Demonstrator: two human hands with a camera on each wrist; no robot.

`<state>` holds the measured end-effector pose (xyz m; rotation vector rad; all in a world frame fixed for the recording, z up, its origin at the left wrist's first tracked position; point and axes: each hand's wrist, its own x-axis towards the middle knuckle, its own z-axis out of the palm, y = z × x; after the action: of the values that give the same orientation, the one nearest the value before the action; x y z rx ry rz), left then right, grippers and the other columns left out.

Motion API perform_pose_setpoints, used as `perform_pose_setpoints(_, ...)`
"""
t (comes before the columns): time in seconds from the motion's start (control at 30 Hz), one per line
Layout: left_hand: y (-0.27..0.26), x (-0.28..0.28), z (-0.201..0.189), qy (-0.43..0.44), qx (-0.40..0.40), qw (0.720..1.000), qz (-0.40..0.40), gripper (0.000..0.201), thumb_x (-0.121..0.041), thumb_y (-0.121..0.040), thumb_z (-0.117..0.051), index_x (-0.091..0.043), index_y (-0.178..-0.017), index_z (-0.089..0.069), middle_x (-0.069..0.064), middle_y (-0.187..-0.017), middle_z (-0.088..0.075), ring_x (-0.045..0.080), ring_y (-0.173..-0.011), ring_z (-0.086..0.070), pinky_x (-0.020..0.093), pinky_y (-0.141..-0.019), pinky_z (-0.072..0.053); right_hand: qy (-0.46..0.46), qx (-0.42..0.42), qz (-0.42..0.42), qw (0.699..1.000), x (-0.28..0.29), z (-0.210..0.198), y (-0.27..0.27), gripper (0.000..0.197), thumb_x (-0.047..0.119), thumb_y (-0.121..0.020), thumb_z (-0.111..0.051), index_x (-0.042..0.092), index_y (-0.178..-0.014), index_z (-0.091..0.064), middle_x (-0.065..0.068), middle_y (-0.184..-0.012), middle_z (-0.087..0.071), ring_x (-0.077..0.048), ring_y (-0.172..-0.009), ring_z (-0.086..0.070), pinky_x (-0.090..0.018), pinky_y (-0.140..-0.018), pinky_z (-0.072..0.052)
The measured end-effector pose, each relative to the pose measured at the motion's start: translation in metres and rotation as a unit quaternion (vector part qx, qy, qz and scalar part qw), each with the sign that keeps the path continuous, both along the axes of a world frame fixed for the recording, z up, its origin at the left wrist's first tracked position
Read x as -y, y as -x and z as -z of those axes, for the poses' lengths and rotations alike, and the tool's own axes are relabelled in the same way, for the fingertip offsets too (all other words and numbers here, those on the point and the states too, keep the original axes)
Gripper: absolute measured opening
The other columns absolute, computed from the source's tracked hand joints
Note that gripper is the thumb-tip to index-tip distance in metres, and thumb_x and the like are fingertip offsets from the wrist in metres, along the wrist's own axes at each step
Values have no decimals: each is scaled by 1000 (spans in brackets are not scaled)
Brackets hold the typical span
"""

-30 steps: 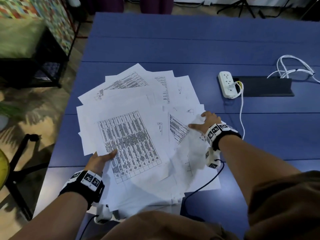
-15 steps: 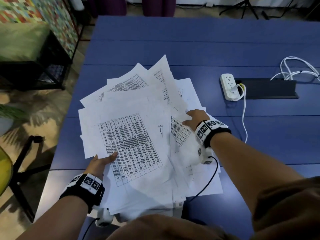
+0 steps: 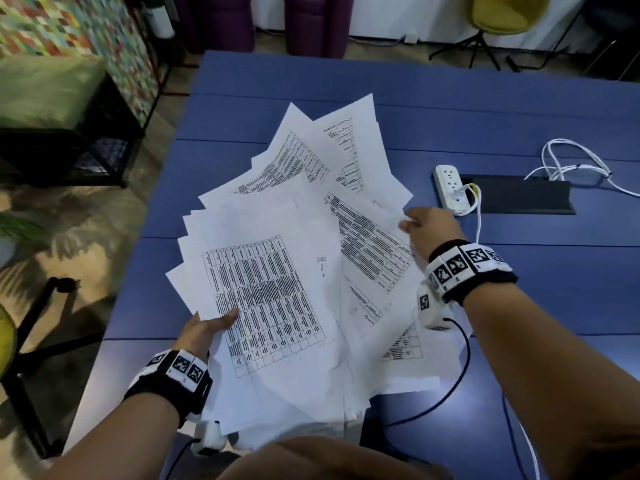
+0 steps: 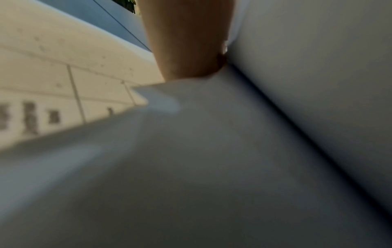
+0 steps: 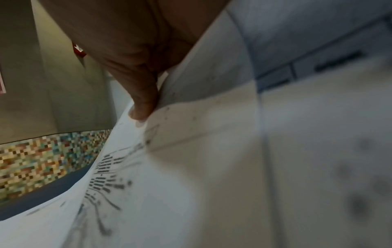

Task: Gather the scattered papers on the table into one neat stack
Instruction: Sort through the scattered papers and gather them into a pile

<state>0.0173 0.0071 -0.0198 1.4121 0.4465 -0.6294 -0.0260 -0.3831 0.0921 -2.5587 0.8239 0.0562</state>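
Observation:
A fanned bundle of white printed papers (image 3: 298, 258) with tables on them is lifted and tilted above the blue table (image 3: 519, 112). My left hand (image 3: 207, 329) grips the bundle's lower left edge, thumb on the top sheet. My right hand (image 3: 427, 228) pinches the right edge of the sheets. In the right wrist view a finger (image 5: 142, 100) presses on the curled papers (image 5: 191, 167). The left wrist view shows my thumb (image 4: 188, 42) against blurred papers (image 4: 212, 151); the other fingers are hidden beneath the sheets.
A white power strip (image 3: 452, 188) with a plugged white cable lies right of the papers, beside a black cable tray (image 3: 523, 197). A coil of white cable (image 3: 571, 164) lies at the far right. A black chair base (image 3: 38, 327) stands left of the table.
The papers have been lifted off the table and their far ends now stand up and fan out. My right hand moved right and further away along the sheets' edge.

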Motion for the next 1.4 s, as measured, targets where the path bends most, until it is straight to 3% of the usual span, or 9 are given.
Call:
perform_pose_setpoints(0.13, 1, -3, 2, -4, 10, 1000, -1, 54, -5, -79, -74, -2, -129, -53, 5, -124, -60, 19, -121, -53, 32, -102, -33, 1, -25, 20, 999, 5, 5, 8, 20, 14, -94, -54, 10, -108, -67, -13, -101, -67, -31, -104, -59, -28, -78, -43)
perform_pose_setpoints(0.33, 1, -8, 0, 3, 30, 1000, -3, 46, -6, -86, -69, -4, -129, -51, 3, -122, -57, 13, -116, -49, 28, -102, -29, 14, -215, 11, 976, 11, 44, 24, 46, 27, -99, -48, 7, -140, -43, -9, -149, -38, -29, -135, -37, -32, -106, -33)
perform_pose_setpoints(0.6, -13, -12, 10, -18, 70, 997, -20, 73, -19, -79, -78, -3, -142, -43, 6, -141, -51, 18, -123, -46, 33, -107, -28, 42, -140, 86, 986, 10, 70, 15, 47, 28, -86, -65, 13, -127, -47, -15, -135, -41, -34, -125, -41, -45, -97, -43)
perform_pose_setpoints(0.73, -21, -3, 18, -47, 65, 996, -28, 130, -52, -44, -93, -1, -147, -33, 11, -147, -45, 24, -134, -43, 38, -112, -28, -18, -121, 77, 990, -9, 76, -9, 59, 41, -81, -70, 10, -127, -49, -16, -131, -48, -33, -122, -47, -38, -99, -41)
perform_pose_setpoints(0.87, -26, 4, 25, -65, 54, 995, -45, 97, -32, -69, -87, -2, -146, -35, 13, -146, -47, 28, -132, -45, 45, -114, -32, -54, -150, 104, 982, -16, 81, -20, 87, 66, -70, -67, 7, -130, -43, -16, -129, -52, -34, -117, -52, -41, -96, -45)
perform_pose_setpoints(0.97, -22, 2, 29, -77, 61, 994, -45, 100, -44, -63, -88, -7, -143, -41, 8, -142, -52, 27, -130, -49, 44, -113, -33, -147, -174, 81, 970, -18, 81, -21, 93, 63, -75, -65, 5, -142, -35, -15, -144, -43, -31, -129, -44, -39, -103, -38)
perform_pose_setpoints(1.07, -19, 3, 30, -56, 61, 995, -51, 78, -18, -75, -83, -9, -141, -43, 5, -138, -55, 25, -127, -50, 37, -109, -33, -183, -130, 63, 972, -21, 78, -18, 68, 46, -79, -72, 7, -131, -52, -14, -135, -54, -28, -119, -54, -35, -99, -43)
perform_pose_setpoints(1.17, -16, 4, 29, -29, 59, 996, -52, 76, 0, -74, -78, -9, -141, -44, 4, -137, -55, 22, -126, -51, 37, -110, -33, -205, -54, 47, 976, -20, 67, -11, 24, 21, -77, -77, 9, -93, -64, -8, -92, -68, -26, -87, -63, -25, -66, -46)
perform_pose_setpoints(1.4, -10, 4, 23, -14, 50, 998, -42, 92, -9, -61, -90, -11, -140, -43, -1, -134, -55, 20, -125, -50, 37, -110, -32, -2, 84, 82, 993, -11, -15, 9, 20, 11, -84, -59, 8, -103, -61, -14, -85, -61, -31, -83, -60, -28, -67, -39)
